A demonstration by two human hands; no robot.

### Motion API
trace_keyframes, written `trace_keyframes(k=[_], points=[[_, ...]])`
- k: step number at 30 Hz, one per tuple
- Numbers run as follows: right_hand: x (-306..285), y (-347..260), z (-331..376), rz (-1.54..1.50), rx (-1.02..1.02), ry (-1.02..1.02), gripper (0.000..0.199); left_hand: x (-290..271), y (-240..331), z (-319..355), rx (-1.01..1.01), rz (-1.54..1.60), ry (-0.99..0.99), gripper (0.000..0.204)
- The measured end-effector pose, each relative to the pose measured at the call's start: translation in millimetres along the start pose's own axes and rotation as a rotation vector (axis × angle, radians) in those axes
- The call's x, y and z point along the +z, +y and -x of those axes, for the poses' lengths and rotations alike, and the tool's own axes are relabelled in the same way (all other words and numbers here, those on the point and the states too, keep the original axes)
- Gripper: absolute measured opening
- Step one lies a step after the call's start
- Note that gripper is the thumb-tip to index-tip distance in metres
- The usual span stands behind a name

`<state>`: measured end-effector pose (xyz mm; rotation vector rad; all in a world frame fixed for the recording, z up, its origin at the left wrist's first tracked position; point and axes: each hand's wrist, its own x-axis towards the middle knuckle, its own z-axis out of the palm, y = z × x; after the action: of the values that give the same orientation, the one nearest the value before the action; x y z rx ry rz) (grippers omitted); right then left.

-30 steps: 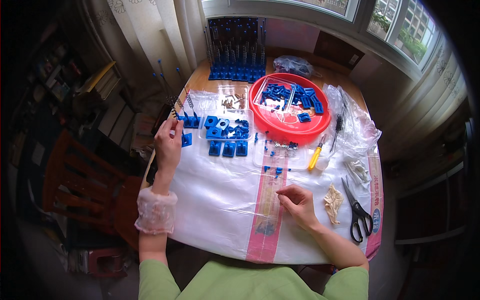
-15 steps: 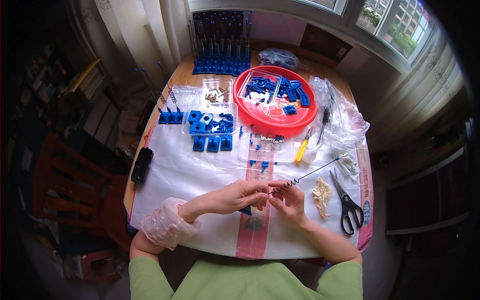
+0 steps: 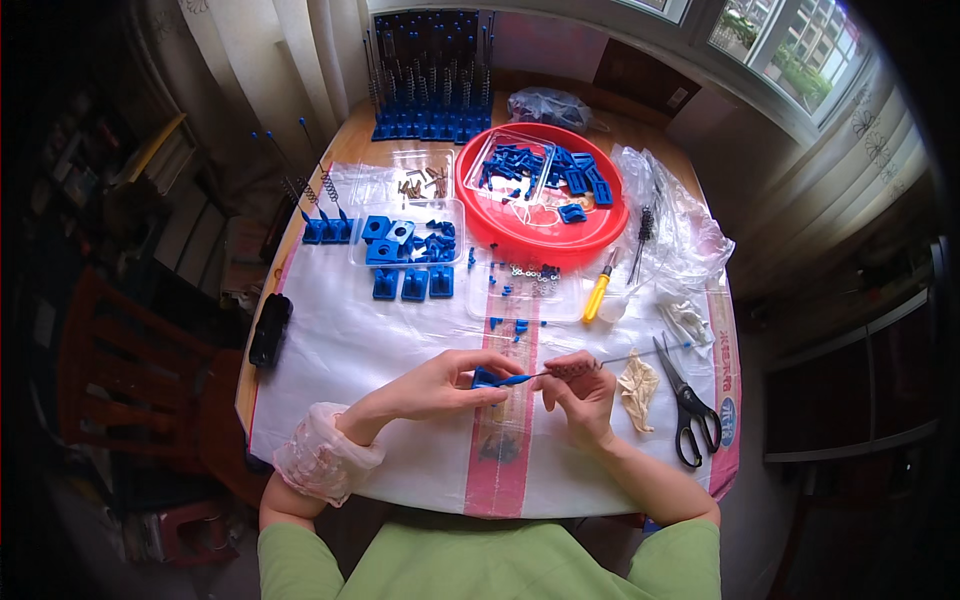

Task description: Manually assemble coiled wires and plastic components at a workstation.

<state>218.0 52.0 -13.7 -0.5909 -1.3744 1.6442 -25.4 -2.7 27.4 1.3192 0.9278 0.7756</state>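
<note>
My left hand (image 3: pixel 450 383) grips a small blue plastic block (image 3: pixel 487 378) from which a thin rod runs to the right. My right hand (image 3: pixel 582 388) pinches that rod (image 3: pixel 620 361) where a small coil spring sits on it, near the middle of the table. Both hands hover just above the white plastic sheet (image 3: pixel 340 340). A clear tray of blue blocks (image 3: pixel 405 240) lies further back on the left. The red bowl (image 3: pixel 520 235) with more blue parts stands behind.
Scissors (image 3: pixel 688 415) and a crumpled tan scrap (image 3: pixel 637 385) lie right of my right hand. A yellow-handled screwdriver (image 3: pixel 596 294), small loose blue parts (image 3: pixel 510 323), clear bags (image 3: pixel 680 235), a rack of blue stands with springs (image 3: pixel 425 90) and a black object (image 3: pixel 269 330) at the left edge.
My left hand came back from the blue blocks at the left to the middle and now holds a blue block against the rod my right hand keeps.
</note>
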Motion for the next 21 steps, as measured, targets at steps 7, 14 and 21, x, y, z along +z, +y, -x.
trace_keyframes(k=[7,14,21], points=[[-3.3,-7.1,-7.8,-0.048,-0.004,0.034,0.018,1.3,-17.0,-3.3,0.054,0.131,0.079,0.043],[-16.1,-31.6,-20.2,-0.119,-0.248,0.177,0.034,-10.4,-2.8,5.0,0.119,0.231,0.231,0.026],[-28.0,-53.8,-35.1,-0.14,-0.31,0.334,0.014,-26.6,-4.1,6.9,0.185,0.161,0.381,0.025]])
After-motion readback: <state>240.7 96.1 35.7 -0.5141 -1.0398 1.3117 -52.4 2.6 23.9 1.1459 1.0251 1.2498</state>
